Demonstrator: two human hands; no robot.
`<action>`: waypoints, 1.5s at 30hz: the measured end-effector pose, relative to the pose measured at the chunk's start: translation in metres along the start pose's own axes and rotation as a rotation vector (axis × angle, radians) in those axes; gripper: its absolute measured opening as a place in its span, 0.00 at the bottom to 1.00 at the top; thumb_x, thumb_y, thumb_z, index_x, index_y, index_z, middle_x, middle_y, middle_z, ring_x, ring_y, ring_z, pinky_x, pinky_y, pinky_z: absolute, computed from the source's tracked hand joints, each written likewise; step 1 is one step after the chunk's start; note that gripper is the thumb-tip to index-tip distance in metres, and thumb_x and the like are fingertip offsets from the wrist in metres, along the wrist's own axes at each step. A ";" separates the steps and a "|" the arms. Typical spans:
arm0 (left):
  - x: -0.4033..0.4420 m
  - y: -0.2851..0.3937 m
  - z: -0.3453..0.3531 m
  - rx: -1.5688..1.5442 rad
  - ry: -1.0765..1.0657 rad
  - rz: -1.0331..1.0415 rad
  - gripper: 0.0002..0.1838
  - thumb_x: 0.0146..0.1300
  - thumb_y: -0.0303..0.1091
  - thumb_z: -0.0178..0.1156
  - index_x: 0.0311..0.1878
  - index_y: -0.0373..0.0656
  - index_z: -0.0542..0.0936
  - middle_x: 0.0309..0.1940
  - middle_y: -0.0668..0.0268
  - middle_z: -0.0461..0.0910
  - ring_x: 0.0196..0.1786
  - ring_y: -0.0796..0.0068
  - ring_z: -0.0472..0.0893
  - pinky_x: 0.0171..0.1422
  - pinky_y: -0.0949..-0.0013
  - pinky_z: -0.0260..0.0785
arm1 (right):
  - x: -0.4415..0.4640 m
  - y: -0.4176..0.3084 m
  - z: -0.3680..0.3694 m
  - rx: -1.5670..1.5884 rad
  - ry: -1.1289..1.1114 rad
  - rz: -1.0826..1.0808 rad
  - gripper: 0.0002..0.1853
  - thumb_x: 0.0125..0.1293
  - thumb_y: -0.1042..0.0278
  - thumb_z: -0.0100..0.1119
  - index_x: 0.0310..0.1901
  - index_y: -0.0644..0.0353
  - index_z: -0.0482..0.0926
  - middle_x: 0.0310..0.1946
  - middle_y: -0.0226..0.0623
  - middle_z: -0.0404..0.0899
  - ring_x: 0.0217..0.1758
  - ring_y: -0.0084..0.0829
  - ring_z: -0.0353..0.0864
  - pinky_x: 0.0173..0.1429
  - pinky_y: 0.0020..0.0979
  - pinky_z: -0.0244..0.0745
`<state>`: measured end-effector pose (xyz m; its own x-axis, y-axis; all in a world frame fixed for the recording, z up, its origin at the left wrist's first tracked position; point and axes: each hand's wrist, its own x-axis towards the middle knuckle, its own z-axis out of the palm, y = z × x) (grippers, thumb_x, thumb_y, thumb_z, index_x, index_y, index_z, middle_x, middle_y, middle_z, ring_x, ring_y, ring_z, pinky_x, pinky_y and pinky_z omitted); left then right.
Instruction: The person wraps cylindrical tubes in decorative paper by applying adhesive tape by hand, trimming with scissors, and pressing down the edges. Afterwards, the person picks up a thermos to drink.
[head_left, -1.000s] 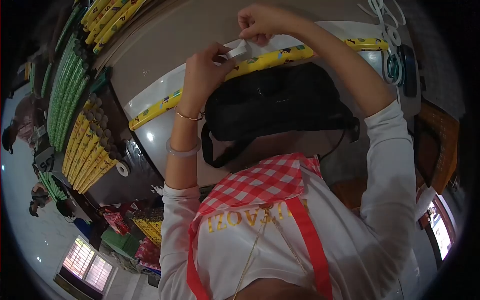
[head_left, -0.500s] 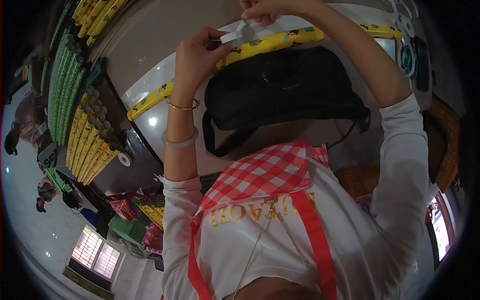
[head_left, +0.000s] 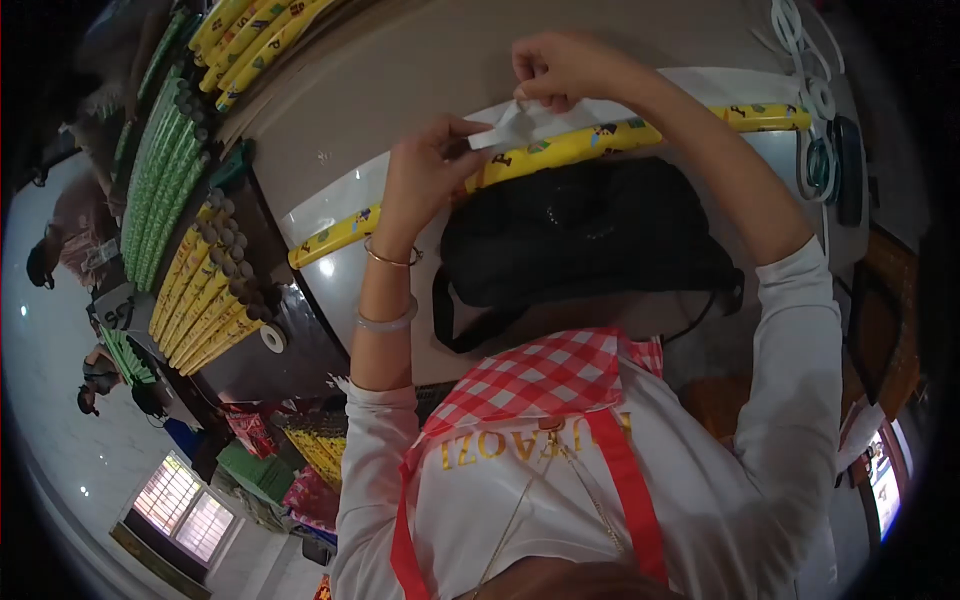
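A strip of what looks like white tape (head_left: pixel 497 136) is stretched between my two hands, just above a long yellow patterned tube (head_left: pixel 590 142). Thumb and forefinger of my left hand (head_left: pixel 432 172) pinch its near end, the hand resting at the tube's edge. My right hand (head_left: pixel 568 72) is closed on the other end, fingers curled in and raised beyond the tube. The tube lies across the table on a white sheet (head_left: pixel 680 85). On my side of it sits a black bag (head_left: pixel 580 235) with a strap.
Bundles of yellow tubes (head_left: pixel 205 290) and green tubes (head_left: pixel 160 190) are stacked at the left, with a white tape roll (head_left: pixel 272 338) beside them. White cords (head_left: pixel 790 30) and a dark phone-like object (head_left: pixel 850 170) lie at the right. People (head_left: pixel 75 240) are in the background at far left.
The view has shifted, so the table and tube sit lower and further right. Both hands still hold the strip; the right hand is now seen more fully.
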<state>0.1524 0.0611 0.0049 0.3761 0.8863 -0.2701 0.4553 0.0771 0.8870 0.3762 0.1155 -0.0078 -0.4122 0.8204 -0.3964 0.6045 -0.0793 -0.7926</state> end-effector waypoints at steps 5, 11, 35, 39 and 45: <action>-0.001 -0.001 -0.002 -0.038 -0.056 -0.043 0.12 0.58 0.26 0.62 0.44 0.33 0.77 0.26 0.68 0.79 0.24 0.87 0.73 0.24 0.80 0.64 | -0.007 -0.005 -0.006 0.182 -0.049 0.005 0.09 0.57 0.70 0.62 0.30 0.61 0.71 0.20 0.32 0.77 0.21 0.22 0.79 0.24 0.25 0.73; -0.006 0.009 -0.006 -0.154 -0.069 -0.076 0.12 0.56 0.29 0.64 0.41 0.34 0.77 0.23 0.66 0.78 0.19 0.83 0.74 0.21 0.77 0.65 | -0.008 -0.007 -0.005 0.143 -0.055 -0.006 0.09 0.58 0.69 0.62 0.30 0.63 0.72 0.19 0.35 0.77 0.21 0.23 0.79 0.25 0.26 0.75; -0.003 -0.006 0.003 0.096 0.117 0.235 0.15 0.50 0.31 0.65 0.40 0.34 0.78 0.32 0.52 0.81 0.34 0.60 0.81 0.39 0.65 0.73 | -0.022 -0.027 0.005 -0.070 0.090 0.018 0.08 0.61 0.70 0.61 0.31 0.62 0.71 0.19 0.33 0.75 0.20 0.21 0.75 0.24 0.25 0.70; 0.002 -0.008 0.005 0.244 0.130 0.293 0.14 0.52 0.36 0.66 0.36 0.35 0.78 0.28 0.51 0.80 0.30 0.64 0.81 0.35 0.65 0.71 | -0.014 -0.001 0.017 -0.310 0.181 -0.112 0.11 0.58 0.63 0.61 0.33 0.59 0.71 0.26 0.38 0.78 0.30 0.37 0.78 0.34 0.35 0.72; 0.000 -0.003 0.001 0.208 0.131 0.333 0.14 0.52 0.36 0.65 0.33 0.33 0.77 0.20 0.58 0.78 0.22 0.68 0.79 0.27 0.67 0.69 | -0.017 0.000 0.024 -0.366 0.309 -0.123 0.11 0.55 0.61 0.61 0.33 0.57 0.72 0.29 0.40 0.77 0.34 0.42 0.77 0.37 0.39 0.70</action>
<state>0.1519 0.0604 0.0015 0.4308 0.8988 0.0811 0.4847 -0.3063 0.8193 0.3664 0.0880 -0.0125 -0.3070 0.9453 -0.1103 0.7867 0.1868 -0.5884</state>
